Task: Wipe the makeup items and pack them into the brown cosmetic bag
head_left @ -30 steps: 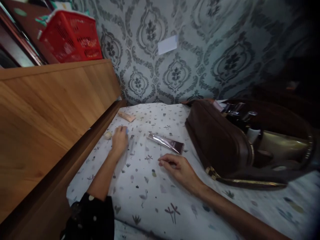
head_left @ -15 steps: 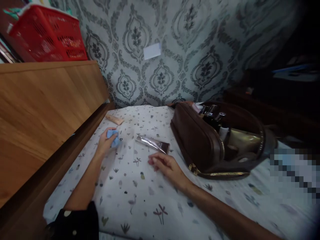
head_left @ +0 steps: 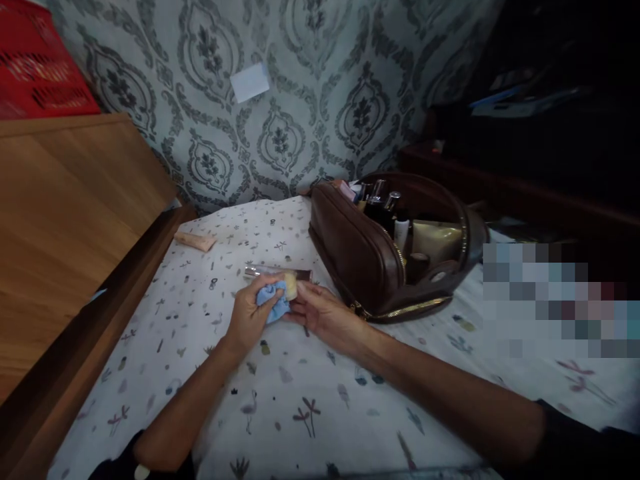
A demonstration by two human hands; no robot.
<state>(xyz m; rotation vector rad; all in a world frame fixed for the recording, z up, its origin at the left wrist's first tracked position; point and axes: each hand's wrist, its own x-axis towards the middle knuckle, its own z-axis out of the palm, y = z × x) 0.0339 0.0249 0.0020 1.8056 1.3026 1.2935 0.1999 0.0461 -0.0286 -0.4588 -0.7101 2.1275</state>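
Crumpled light-blue cloth (head_left: 273, 301) is gripped in my left hand (head_left: 249, 313), over the patterned sheet. A small pale-yellow piece (head_left: 291, 285) pokes out at the cloth's right side, and whether it is part of the cloth I cannot tell. My right hand (head_left: 325, 313) meets it from the right, thumb and fingers closed on its edge. Just behind both hands lies a shiny silver and dark tube (head_left: 255, 271), partly hidden by them. Farther off to the left, a peach-coloured tube (head_left: 195, 241) lies on the sheet.
An open brown leather bag (head_left: 350, 247) with bottles and a gold pouch (head_left: 437, 241) stands right of my hands. A wooden panel (head_left: 75, 220) borders the left, with a red basket (head_left: 45, 73) above. Patterned wallpaper (head_left: 280, 137) rises behind.
My left hand has carried the blue cloth right, and my right hand now meets it, closing on the pale-yellow piece. The view has shifted to the right.
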